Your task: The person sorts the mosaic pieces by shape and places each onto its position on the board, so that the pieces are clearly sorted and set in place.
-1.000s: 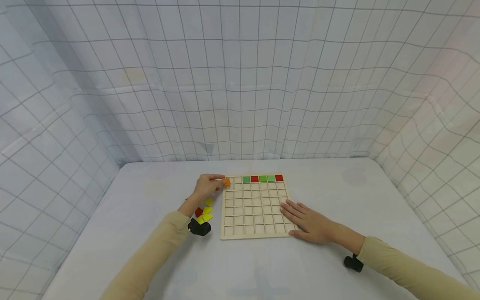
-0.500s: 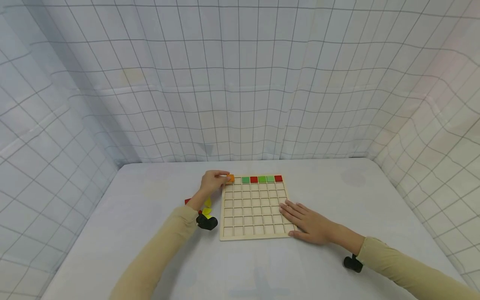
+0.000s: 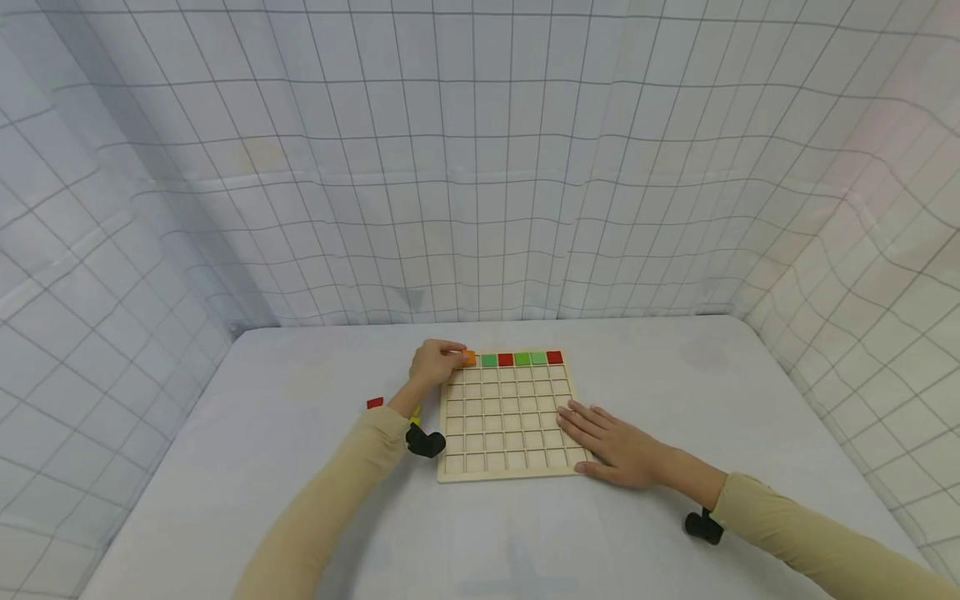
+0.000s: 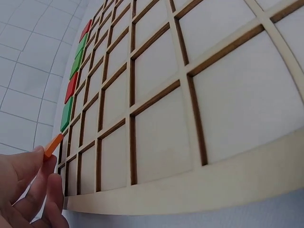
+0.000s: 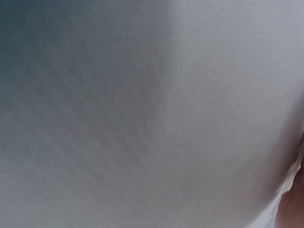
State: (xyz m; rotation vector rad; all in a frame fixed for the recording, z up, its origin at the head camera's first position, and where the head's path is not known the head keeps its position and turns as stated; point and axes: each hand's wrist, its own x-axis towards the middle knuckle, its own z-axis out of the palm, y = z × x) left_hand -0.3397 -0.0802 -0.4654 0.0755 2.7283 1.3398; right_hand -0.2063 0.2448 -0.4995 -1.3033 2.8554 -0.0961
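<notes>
My left hand [image 3: 437, 362] pinches an orange square tile [image 4: 53, 146] by its edge, tilted over the far row of a wooden grid board [image 3: 506, 478]. Along that row, to the right of the orange tile, lie a teal green tile [image 3: 489, 361], a red tile [image 3: 506, 360], a bright green tile [image 3: 522, 359], a light green tile [image 3: 538, 358] and another red tile [image 3: 555, 357]. Flat on the board's right edge rests my right hand [image 3: 618, 446], fingers straight. The right wrist view shows mostly blurred white surface.
Left of the board, a loose red tile [image 3: 375, 402] lies on the white table [image 3: 600, 550]. Yellow tiles [image 3: 416, 417] there are partly hidden under the left forearm. A gridded white curtain [image 3: 480, 167] stands behind the table.
My left hand has moved right along the far row with the orange tile, from the board's left corner up beside the teal green tile. The right hand stays on the board.
</notes>
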